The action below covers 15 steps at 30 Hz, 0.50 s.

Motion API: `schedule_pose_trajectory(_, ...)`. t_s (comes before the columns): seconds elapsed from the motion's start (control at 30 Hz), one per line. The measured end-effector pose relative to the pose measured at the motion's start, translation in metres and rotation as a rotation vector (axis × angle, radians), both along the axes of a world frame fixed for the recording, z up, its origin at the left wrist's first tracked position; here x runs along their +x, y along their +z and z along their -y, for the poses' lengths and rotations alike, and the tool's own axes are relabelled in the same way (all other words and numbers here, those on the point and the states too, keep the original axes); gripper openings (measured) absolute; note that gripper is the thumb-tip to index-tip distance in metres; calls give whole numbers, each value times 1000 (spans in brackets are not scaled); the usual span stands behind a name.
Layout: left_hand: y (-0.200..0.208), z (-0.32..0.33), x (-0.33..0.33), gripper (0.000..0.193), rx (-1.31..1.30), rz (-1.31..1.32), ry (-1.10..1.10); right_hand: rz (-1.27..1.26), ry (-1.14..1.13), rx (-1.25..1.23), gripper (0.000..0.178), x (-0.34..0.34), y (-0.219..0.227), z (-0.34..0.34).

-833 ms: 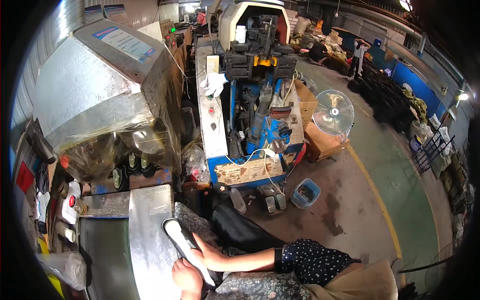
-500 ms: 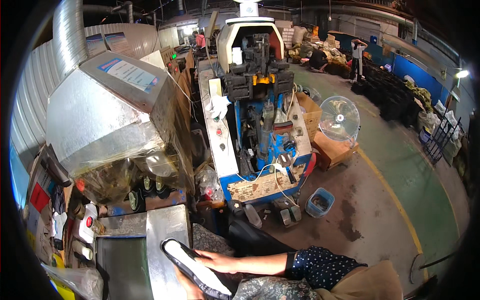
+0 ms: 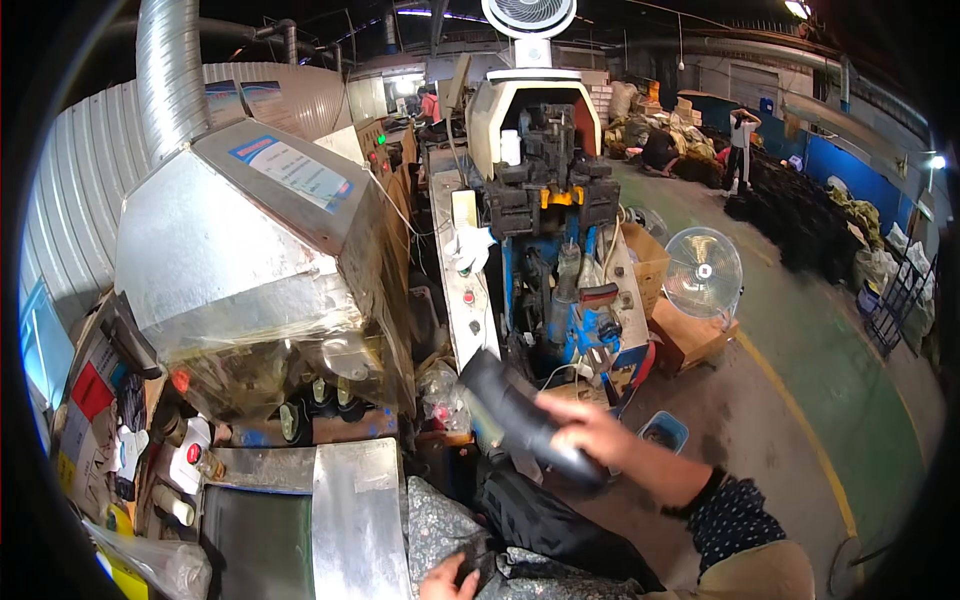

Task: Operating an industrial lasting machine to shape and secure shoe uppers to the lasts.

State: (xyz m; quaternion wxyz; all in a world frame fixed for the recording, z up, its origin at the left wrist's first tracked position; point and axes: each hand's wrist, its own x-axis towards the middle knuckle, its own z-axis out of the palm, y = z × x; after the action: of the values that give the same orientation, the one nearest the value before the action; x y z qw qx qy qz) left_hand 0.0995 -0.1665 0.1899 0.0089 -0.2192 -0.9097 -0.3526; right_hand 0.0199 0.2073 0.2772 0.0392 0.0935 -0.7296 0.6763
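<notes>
Head view: a dark shoe sole (image 3: pixel 525 420) is held up by the right hand (image 3: pixel 590 430) in front of the blue machine (image 3: pixel 560 300).

The sole is gripped near its lower end, with the fingers closed around it, and it is raised above the lap, tilted toward the upper left. It is judged to be light, rubbery and a little flexible, not fragile; a hold across the middle of its width seems the safest, because the smooth surface may be slippery. The left hand (image 3: pixel 452 577) is seen at the lower edge, closed on a dark piece (image 3: pixel 480 560) that cannot be identified. A metal hood (image 3: pixel 250 250) stands to the left, and a fan (image 3: pixel 703 272) is near on the right.
</notes>
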Motion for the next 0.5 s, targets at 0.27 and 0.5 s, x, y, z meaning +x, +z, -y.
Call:
schedule_pose_trajectory(0.27,-51,0,-2,24,4,-157,-51,-107,-855,669,76,-149,85,-158)
schedule_pose_trajectory(0.5,-51,-6,-7,22,-16,-119,-21,92,-936,848,76,-201,106,-186)
